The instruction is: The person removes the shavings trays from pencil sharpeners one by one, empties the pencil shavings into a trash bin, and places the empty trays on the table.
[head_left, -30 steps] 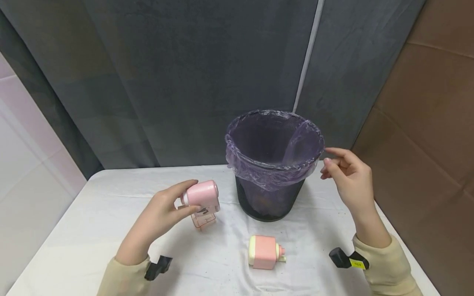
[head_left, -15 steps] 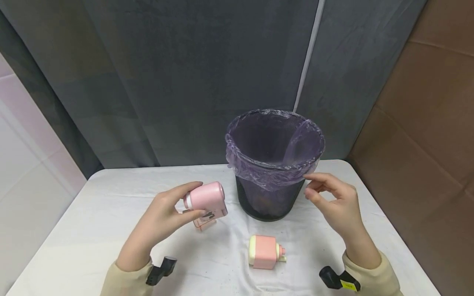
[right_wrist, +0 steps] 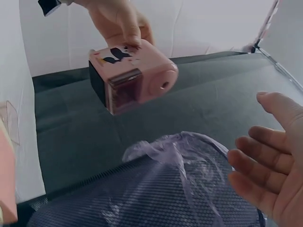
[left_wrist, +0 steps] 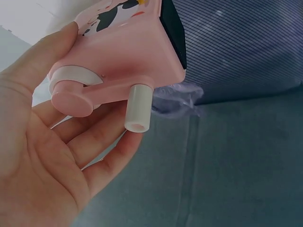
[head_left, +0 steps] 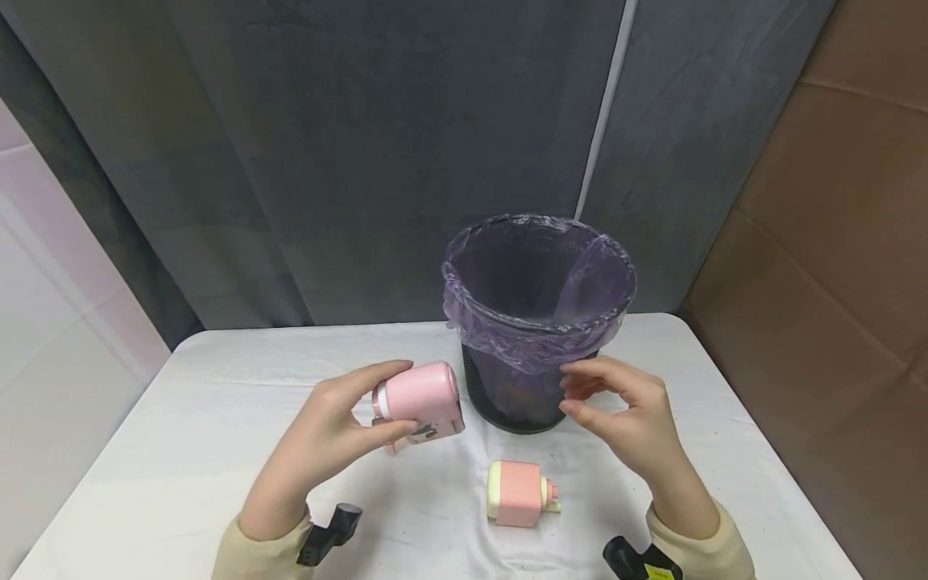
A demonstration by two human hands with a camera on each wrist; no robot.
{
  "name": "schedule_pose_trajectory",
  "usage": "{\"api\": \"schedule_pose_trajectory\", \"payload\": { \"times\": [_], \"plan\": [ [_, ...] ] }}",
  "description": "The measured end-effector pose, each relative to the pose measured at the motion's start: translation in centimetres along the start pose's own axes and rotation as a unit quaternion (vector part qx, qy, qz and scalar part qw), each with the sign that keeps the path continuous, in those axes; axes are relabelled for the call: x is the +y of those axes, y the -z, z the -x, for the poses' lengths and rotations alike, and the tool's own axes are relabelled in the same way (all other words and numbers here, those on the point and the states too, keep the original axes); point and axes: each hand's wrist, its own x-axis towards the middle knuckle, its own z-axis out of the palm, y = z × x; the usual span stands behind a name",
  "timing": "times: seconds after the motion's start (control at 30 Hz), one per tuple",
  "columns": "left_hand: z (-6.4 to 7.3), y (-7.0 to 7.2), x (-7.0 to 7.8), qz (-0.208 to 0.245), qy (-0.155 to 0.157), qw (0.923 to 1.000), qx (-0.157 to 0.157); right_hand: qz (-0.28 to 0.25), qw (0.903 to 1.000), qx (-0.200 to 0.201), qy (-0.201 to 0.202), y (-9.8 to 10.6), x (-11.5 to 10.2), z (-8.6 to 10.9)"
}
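Observation:
My left hand (head_left: pixel 326 431) grips a pink crank pencil sharpener (head_left: pixel 424 395) between thumb and fingers, raised over the table left of the bin. Its pale crank knob (left_wrist: pixel 139 108) points away from the body in the left wrist view. The right wrist view shows a pencil hole (right_wrist: pixel 165 85) and a see-through compartment (right_wrist: pixel 125 91). My right hand (head_left: pixel 631 411), fingers loosely bent and holding nothing, hovers in front of the bin's right side. A second sharpener (head_left: pixel 518 494), coral and pale yellow, lies on the table between the hands.
A black mesh bin (head_left: pixel 478 395) with a purple liner (head_left: pixel 529 342) stands at the table's back edge. Mostly hidden behind the left thumb is a small clear orange-edged piece (head_left: pixel 395 445). A grey curtain (head_left: pixel 362 161) hangs behind the white-covered table (head_left: pixel 239 387).
My right hand has come left and toward me, away from the bin's rim. The left hand has carried the pink sharpener slightly right, covering more of the clear piece.

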Motion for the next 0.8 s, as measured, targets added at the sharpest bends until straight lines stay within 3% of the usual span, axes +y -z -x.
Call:
{"api": "schedule_pose_trajectory", "payload": {
  "times": [0.33,0.8],
  "plan": [
    [-0.2,-0.6,1.0,0.03,-0.008,0.9994,-0.016,0.005,0.998,-0.055,-0.03,-1.8,0.3,0.4],
    [-0.6,-1.6,1.5,0.071,-0.035,0.9968,-0.008,0.016,0.9906,-0.118,-0.067,-3.6,0.5,1.3]
  ]
}}
